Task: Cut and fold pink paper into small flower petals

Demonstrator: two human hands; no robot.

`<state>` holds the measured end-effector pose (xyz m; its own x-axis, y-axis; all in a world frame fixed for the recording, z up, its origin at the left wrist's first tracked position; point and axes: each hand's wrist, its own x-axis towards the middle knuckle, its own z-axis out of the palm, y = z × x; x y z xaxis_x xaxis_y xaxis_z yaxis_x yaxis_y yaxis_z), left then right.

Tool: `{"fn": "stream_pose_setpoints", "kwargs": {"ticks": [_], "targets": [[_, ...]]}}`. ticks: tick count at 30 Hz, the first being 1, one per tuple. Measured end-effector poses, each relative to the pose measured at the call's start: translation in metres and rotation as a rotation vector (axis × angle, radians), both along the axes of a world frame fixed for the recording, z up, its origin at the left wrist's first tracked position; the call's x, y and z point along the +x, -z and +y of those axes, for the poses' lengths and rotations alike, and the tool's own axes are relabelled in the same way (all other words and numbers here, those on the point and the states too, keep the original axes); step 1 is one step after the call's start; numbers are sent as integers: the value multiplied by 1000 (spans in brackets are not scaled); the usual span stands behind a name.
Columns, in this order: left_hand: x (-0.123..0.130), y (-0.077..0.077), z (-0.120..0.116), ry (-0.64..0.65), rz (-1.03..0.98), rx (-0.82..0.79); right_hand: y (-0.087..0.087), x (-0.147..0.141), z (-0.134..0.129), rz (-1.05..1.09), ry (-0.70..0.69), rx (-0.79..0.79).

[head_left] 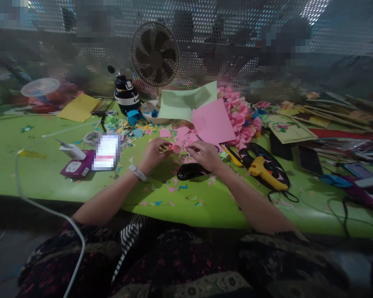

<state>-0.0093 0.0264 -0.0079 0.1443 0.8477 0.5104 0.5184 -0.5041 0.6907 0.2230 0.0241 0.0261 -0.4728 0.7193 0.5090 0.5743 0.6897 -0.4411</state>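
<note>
The left hand's [155, 155] fingers pinch a small pink paper piece [175, 148] at the picture's centre; the right hand's [207, 156] fingers curl just beside it, whether gripping anything I cannot tell. Below the right hand lies a glossy black oblong object [190, 171]. At upper left of centre, a dark bottle with a white band [126, 99] shows "E" and further unclear lettering on the green bench [202, 213].
</note>
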Motion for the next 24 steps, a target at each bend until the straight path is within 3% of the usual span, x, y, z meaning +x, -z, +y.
{"fn": "stream_pose_setpoints", "kwargs": {"ticks": [7,19,24], "targets": [[-4,4,9,-75,235,-30,4,2,8,-72,20,-128],[-7,8,16,-47,188,-112,1,4,13,-159,5,-272],[-5,4,14,2,-16,-169,-4,4,11,-194,-4,-379]]}}
